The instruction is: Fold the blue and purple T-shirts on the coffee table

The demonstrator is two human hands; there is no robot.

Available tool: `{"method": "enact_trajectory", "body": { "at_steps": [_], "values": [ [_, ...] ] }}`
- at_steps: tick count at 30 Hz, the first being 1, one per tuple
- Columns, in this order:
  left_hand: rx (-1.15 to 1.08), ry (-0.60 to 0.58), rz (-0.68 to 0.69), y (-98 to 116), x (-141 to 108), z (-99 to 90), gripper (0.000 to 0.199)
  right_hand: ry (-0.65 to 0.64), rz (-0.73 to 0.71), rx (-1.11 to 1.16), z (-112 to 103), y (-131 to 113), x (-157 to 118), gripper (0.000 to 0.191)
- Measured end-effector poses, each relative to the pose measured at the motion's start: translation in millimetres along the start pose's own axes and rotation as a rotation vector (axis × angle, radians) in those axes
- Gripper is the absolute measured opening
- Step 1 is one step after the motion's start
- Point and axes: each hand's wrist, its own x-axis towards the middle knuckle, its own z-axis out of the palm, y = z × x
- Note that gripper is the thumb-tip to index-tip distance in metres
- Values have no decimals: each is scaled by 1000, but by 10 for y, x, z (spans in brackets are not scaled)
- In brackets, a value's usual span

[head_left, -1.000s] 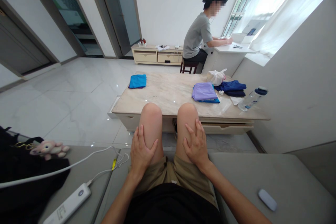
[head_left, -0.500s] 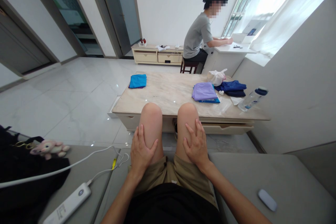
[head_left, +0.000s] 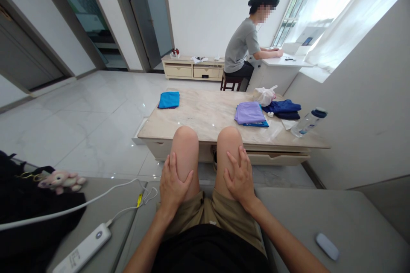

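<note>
My left hand [head_left: 174, 181] rests on my left thigh with its fingers spread and nothing in it. On the other thigh lies my right hand [head_left: 239, 177], also open and holding nothing. Beyond my knees is a low marble-topped table [head_left: 205, 111]. A folded blue cloth [head_left: 169, 100] lies near its left end, with a dark purple edge showing beneath. Toward the right, a folded lavender cloth [head_left: 250, 112] sits on top of a blue one. Dark blue folded fabric [head_left: 283, 106] and a white plastic bag [head_left: 265, 95] are behind it.
A clear water bottle [head_left: 309, 123] stands at the table's right end. On the sofa [head_left: 346, 209] are a white oval case [head_left: 327, 246], a white power bank [head_left: 83, 249] with cable, and a black bag with a pink plush toy [head_left: 61, 180]. Another person [head_left: 241, 45] sits at a white desk.
The view has tilted very slightly, so everything sits a little lower. Both hands stay on the thighs, and the cloths have not moved.
</note>
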Motion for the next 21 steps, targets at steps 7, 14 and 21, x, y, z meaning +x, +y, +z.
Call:
{"method": "enact_trajectory", "body": {
  "at_steps": [7, 14, 21],
  "values": [
    [-2, -11, -9, -2, 0, -4, 98, 1, -6, -6, 6, 12, -4, 68],
    [-17, -14, -7, -8, 2, -3, 97, 4, -5, -6, 3, 1, 1, 65],
    [-12, -4, 7, -12, -2, 1, 97, -2, 1, -1, -5, -5, 2, 67]
  ]
}}
